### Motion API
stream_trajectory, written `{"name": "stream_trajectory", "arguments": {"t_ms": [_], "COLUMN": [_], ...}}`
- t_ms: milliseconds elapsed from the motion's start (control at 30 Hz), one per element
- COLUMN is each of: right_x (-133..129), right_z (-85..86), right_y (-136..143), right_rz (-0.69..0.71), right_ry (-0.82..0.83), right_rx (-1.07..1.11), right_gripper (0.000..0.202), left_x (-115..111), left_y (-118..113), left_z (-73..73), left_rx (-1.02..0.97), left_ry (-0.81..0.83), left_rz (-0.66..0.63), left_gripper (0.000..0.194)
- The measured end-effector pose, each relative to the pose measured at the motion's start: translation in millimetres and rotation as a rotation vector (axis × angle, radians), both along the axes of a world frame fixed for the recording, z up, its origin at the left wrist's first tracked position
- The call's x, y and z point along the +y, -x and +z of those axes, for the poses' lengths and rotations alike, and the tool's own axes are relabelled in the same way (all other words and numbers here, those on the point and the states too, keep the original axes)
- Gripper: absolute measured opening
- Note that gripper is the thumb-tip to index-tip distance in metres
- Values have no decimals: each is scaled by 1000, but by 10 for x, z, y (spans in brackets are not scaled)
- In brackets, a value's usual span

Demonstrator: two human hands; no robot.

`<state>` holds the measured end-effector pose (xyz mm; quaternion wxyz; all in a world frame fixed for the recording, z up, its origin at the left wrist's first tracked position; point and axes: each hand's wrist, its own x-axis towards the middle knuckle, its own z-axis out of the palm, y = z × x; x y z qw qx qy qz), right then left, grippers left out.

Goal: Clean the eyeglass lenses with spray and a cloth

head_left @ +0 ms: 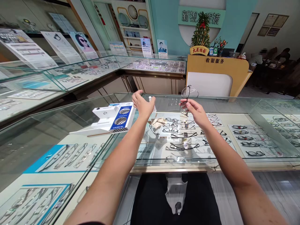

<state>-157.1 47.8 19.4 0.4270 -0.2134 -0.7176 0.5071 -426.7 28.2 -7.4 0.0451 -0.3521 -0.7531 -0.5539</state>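
My right hand (pixel 194 110) pinches a pair of dark-rimmed glasses (pixel 186 92) by the frame, raised above the glass counter with the lenses one above the other. My left hand (pixel 143 103) is spread over the counter, its fingers apart. Right beside its thumb stands a small white bottle (pixel 152 104); whether they touch I cannot tell. A crumpled beige cloth (pixel 158 122) lies on the glass just below the bottle. Left of that hand are white and blue boxes (pixel 120 118).
The glass display counter (pixel 150 168) holds rows of glasses. More cases with upright posters (pixel 84 45) run along the left and back. A wooden cashier desk (pixel 239 70) with a plant stands beyond; people sit at the far right.
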Motion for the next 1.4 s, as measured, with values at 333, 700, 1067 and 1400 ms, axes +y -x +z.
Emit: {"name": "stream_trajectory", "arguments": {"t_ms": [333,700,1067,1400], "right_x": [-19,-26,-9,-40], "right_z": [30,40,23,25], "right_y": [-8,-10,3,-2], "right_rz": [-7,2,23,36], "right_ry": [6,10,24,50], "right_rx": [6,8,60,35], "right_gripper": [55,54,52,50], "left_x": [-202,-103,-125,-210], "left_y": [18,106,18,-186], "left_z": [226,24,207,374], "left_rx": [288,204,72,-560], "left_ry": [568,960,654,20], "left_rz": [-883,-894,-885,-949], "left_gripper": [24,42,18,24]}}
